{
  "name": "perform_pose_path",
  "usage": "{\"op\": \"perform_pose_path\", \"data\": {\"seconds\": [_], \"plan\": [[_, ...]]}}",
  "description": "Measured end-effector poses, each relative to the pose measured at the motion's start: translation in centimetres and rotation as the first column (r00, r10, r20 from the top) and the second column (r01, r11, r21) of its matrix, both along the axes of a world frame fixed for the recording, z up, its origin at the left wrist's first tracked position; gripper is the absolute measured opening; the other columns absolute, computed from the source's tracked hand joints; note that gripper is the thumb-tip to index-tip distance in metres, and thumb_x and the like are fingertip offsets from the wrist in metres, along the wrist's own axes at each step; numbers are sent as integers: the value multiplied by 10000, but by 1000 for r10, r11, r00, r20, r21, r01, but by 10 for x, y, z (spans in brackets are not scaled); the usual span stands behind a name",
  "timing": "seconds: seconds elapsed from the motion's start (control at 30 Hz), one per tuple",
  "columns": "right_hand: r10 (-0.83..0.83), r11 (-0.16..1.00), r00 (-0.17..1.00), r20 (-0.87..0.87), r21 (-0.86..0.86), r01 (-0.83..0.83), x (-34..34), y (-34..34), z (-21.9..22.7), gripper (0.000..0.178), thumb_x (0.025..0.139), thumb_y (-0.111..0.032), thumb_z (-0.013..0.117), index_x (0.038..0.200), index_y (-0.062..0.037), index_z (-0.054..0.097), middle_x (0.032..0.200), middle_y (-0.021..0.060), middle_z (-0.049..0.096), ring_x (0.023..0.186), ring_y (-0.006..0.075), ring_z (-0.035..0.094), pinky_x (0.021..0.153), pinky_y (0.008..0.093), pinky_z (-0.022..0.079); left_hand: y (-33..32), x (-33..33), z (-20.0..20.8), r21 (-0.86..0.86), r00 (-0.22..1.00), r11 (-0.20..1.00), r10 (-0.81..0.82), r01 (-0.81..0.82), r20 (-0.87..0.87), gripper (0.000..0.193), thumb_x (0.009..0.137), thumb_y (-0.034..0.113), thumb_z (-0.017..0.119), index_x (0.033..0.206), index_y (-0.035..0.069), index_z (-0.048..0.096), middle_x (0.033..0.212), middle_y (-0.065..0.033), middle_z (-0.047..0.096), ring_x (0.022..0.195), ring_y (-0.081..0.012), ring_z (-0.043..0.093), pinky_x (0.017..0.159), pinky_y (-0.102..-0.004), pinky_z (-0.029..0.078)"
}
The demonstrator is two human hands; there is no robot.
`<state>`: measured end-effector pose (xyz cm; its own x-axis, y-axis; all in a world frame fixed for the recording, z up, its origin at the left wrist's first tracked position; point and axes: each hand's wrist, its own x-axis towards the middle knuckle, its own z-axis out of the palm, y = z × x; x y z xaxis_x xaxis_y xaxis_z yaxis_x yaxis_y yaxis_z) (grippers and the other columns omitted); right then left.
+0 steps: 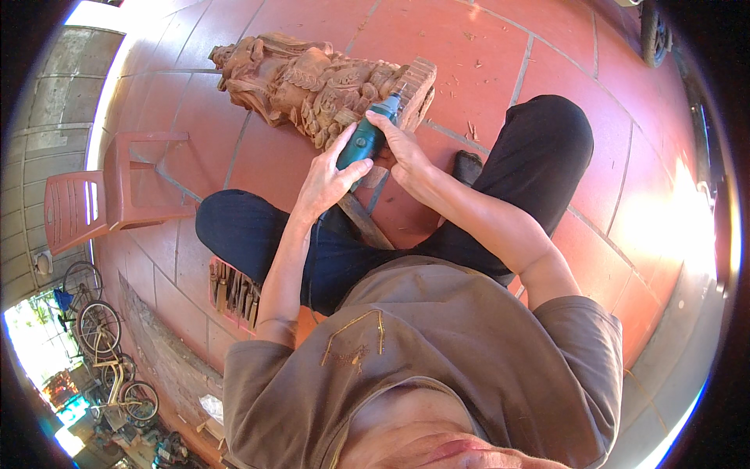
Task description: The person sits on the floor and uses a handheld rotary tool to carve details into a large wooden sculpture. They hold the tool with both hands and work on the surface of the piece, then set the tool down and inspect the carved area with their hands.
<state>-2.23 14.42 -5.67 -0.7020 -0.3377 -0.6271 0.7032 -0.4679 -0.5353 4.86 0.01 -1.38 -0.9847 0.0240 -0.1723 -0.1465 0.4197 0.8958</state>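
Observation:
Both of my hands are closed around a teal rotary tool (pixel 362 146) with a dark grey nose. My left hand (pixel 329 177) wraps its rear part, the thumb lying across the body. Nearer the nose, my right hand (pixel 396 146) grips it from the right side. The tool's tip is at the base of a carved wooden statue (pixel 316 82), which lies on its side on the floor in front of me; I cannot tell whether the tip touches the wood. The statue's base points right and its other end points far left.
I sit on a red tiled floor (pixel 469 70) with wood chips scattered on it. A tray of chisels (pixel 232 293) lies by my left thigh. A reddish plastic chair (pixel 117 187) stands to the left. Several bicycles (pixel 99 327) are at the lower left, and a wheel (pixel 655 35) at the far right.

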Motion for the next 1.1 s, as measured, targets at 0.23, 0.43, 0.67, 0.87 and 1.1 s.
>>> {"op": "perform_pose_path", "data": {"seconds": [0.23, 0.43, 0.67, 0.87, 1.1], "plan": [[33, 999, 999, -14, 26, -33, -3, -6, -5, 458, 808, -383, 773, 1104, -78, 601, 926, 54, 666, 765, 182, 665, 700, 364, 580, 1, 0, 6, -36, 1000, 999, 24, -23, 17, 764, 834, 298, 714, 1459, -9, 400, 1268, -245, 610, 1134, -262, 614, 977, -348, 456], [38, 999, 999, -16, 26, -38, -3, -7, -6, 490, 788, -384, 788, 1106, -62, 600, 928, 60, 664, 755, 191, 663, 684, 364, 572, -1, 1, 0, -62, 999, 998, 25, -26, -28, 763, 835, 299, 712, 1459, -10, 399, 1264, -248, 611, 1128, -260, 617, 977, -348, 455], [33, 999, 999, -15, 38, -32, -1, -2, -4, 490, 787, -382, 790, 1104, -60, 599, 938, 63, 659, 792, 195, 662, 702, 379, 578, 1, 0, 3, -21, 1000, 1000, 7, -7, 0, 763, 840, 309, 712, 1458, -11, 399, 1252, -241, 616, 1130, -256, 615, 976, -351, 454], [21, 1000, 1000, -23, 17, -21, 2, 2, -4, 461, 797, -368, 784, 1087, -59, 603, 934, 61, 656, 783, 190, 656, 689, 374, 573, 2, 0, 5, -1, 999, 1000, -25, 25, 24, 752, 846, 298, 707, 1460, -8, 400, 1271, -217, 604, 1141, -231, 594, 981, -342, 445], [26, 1000, 999, -39, -15, -27, 5, 10, 0, 440, 814, -375, 768, 1059, -42, 617, 914, 62, 674, 753, 183, 674, 708, 357, 585, 3, -2, 3, -11, 998, 998, -56, 56, 2, 761, 836, 302, 704, 1457, -17, 400, 1294, -228, 587, 1170, -246, 583, 999, -349, 432]]}}
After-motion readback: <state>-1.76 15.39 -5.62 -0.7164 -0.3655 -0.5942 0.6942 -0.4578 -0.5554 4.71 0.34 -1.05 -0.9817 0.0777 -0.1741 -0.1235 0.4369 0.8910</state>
